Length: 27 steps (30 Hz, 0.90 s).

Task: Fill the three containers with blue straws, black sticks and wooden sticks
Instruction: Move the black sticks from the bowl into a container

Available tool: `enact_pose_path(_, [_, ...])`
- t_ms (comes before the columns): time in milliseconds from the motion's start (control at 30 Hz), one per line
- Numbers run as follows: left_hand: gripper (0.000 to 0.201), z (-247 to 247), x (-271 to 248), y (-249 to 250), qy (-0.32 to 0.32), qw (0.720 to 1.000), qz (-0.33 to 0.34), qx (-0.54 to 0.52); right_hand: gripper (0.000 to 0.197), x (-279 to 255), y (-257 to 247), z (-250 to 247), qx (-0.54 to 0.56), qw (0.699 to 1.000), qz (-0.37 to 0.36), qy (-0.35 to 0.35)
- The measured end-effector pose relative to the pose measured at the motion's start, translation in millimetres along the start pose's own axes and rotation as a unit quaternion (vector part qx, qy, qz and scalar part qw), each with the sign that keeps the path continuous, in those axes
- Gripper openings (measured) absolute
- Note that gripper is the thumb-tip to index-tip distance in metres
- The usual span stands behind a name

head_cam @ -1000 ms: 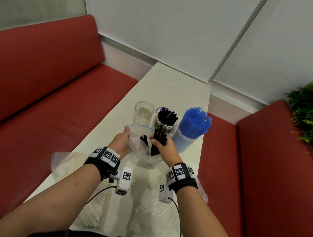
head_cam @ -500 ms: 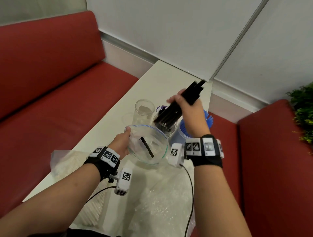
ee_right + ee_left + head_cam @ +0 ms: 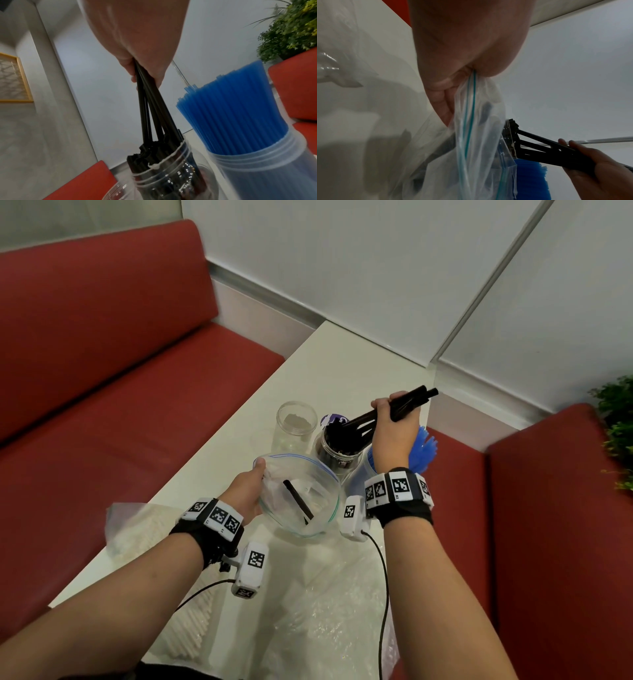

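Nearest, along the bench's near edge, lie crumpled clear wrappers and a bag of pale sticks — probably the wooden ones, though the plastic blurs them. Just beyond, the left hand pinches the rim of a clear zip bag, holding its mouth open; one black stick is left inside. A second ago the right hand was down in that bag; now it has lifted out, clenched round a bundle of black sticks, and tips their lower ends into the middle jar, which already holds many. So the bag is nearly emptied and the black-stick jar is close to full.

Beside it toward the bench's right edge, the jar of blue straws looks packed. The third jar, to the left, is empty — the wooden sticks are yet to go in.

The right hand hides most of the blue straws from above, and the right hand's fingertips are hidden too.
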<state>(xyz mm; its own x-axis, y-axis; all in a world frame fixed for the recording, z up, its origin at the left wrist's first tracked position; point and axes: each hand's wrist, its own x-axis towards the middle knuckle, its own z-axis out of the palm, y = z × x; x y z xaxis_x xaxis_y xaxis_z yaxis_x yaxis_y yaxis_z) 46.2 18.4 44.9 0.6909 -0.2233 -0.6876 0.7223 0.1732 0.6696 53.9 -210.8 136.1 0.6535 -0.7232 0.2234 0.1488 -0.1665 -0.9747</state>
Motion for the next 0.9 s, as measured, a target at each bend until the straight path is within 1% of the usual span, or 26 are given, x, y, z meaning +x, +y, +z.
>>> enact_pose_path(167, [0.055, 0, 1, -4, -0.001, 1.000, -0.005, 0.002, 0.017, 4, 0, 0, 0.012, 0.999, -0.011, 0.030])
enact_pose_path(233, [0.055, -1, 2, -3, -0.002, 1.000, -0.005, 0.000, 0.018, 7, 0, 2, 0.011, 0.999, -0.019, 0.028])
enact_pose_path(333, [0.056, -1, 2, -3, -0.004, 1.000, -0.007, -0.001, 0.023, 7, 5, 5, -0.028, 0.999, -0.010, -0.011])
enact_pose_path(467, [0.055, 0, 0, -3, -0.012, 1.000, -0.008, -0.005, 0.024, 10, 15, 12, -0.084, 0.993, 0.035, -0.071])
enact_pose_path(567, [0.054, 0, 0, -3, -0.014, 1.000, -0.010, -0.003, 0.020, 10, 21, 15, -0.141, 0.977, 0.068, -0.145])
enact_pose_path(633, [0.053, 0, -1, -2, -0.012, 1.000, -0.009, -0.004, 0.017, 9, 20, 16, -0.157, 0.967, 0.070, -0.186])
enact_pose_path(700, [0.053, 0, 0, 0, -0.015, 1.000, -0.008, -0.005, 0.016, 12, 13, 17, -0.133, 0.972, 0.036, -0.191])
enact_pose_path(767, [0.053, 0, 0, 1, -0.016, 1.000, -0.007, -0.004, 0.019, 15, 2, 19, -0.094, 0.982, -0.020, -0.160])
enact_pose_path(833, [0.052, -2, 1, 2, -0.010, 1.000, -0.006, -0.003, 0.019, 16, -6, 21, -0.080, 0.986, -0.079, -0.126])
enact_pose_path(867, [0.052, -2, 2, 2, -0.009, 1.000, -0.006, -0.003, 0.017, 13, -7, 22, -0.082, 0.985, -0.096, -0.118])
enact_pose_path(900, [0.052, -3, 3, 1, -0.008, 1.000, -0.006, -0.001, 0.015, 8, -3, 22, -0.092, 0.984, -0.097, -0.118])
